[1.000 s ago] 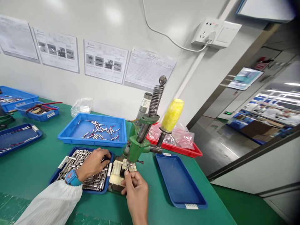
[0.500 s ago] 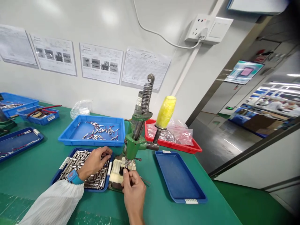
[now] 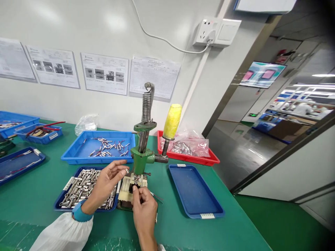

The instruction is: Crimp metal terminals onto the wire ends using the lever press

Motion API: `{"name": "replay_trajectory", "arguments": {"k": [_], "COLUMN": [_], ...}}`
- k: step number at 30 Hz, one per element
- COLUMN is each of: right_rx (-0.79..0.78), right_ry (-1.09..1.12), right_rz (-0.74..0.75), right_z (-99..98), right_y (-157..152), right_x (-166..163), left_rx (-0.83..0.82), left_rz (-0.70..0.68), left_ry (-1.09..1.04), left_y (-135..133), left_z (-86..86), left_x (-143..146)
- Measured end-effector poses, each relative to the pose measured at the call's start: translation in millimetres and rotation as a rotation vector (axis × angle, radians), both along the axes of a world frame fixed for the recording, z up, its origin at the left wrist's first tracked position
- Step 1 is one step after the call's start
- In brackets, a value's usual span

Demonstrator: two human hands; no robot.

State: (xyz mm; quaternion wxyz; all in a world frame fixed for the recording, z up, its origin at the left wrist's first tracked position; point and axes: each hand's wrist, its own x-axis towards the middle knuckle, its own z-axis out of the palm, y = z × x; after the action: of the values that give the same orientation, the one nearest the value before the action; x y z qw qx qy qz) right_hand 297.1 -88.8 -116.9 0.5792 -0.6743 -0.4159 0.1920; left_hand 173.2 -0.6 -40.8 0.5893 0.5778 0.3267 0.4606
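My left hand (image 3: 108,183) is pinched on a small shiny metal sleeve (image 3: 127,170), held above the right edge of a blue tray of metal sleeves (image 3: 82,186). At the base of a green hand press (image 3: 140,162), my right hand (image 3: 144,207) is closed, thumb and forefinger together beside the black fixture (image 3: 134,187). Thin wires (image 3: 157,197) stick out to the right behind that hand; their other ends are hidden by its fingers. A yellow-wrapped lever handle (image 3: 172,122) stands raised on the press.
Behind the sleeves is a light-blue tray (image 3: 69,155) of wired parts. A red tray (image 3: 188,158) with bagged pieces stands behind the press, and a dark-blue tray (image 3: 196,190) lies to the right. Further trays and red-handled pliers (image 3: 49,126) are at the left.
My left hand has lifted from the tray of sleeves and turned, now showing a metal sleeve at its fingertips. My right hand stays at the press fixture. The camera view has shifted slightly.
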Motion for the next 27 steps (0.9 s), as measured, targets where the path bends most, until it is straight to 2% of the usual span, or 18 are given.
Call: {"name": "replay_trajectory", "arguments": {"k": [6, 11, 16, 21, 24, 27], "right_rx": [0.014, 0.029, 0.032, 0.038, 0.043, 0.019], "right_ry": [0.004, -0.005, -0.010, -0.042, -0.044, -0.032], "right_rz": [0.005, -0.005, -0.009, -0.023, -0.041, 0.018], "right_z": [2.6, 5.0, 7.5, 8.6, 8.9, 10.0], "right_y": [-1, 0, 0, -1, 2, 0], "right_x": [-1, -1, -1, -2, -2, 3], "left_rx": [0.174, 0.248, 0.342, 0.472, 0.567, 0.623], "left_rz": [-0.032, -0.048, -0.046, 0.051, 0.061, 0.040], "left_ry": [0.155, 0.228, 0.316, 0.440, 0.471, 0.477], "left_y": [-4, -10, -10, -6, -5, -4], "left_z": [-10.9, -7.0, -5.4, -12.6, -13.4, -14.5], "left_x": [16, 24, 24, 20, 20, 19]}}
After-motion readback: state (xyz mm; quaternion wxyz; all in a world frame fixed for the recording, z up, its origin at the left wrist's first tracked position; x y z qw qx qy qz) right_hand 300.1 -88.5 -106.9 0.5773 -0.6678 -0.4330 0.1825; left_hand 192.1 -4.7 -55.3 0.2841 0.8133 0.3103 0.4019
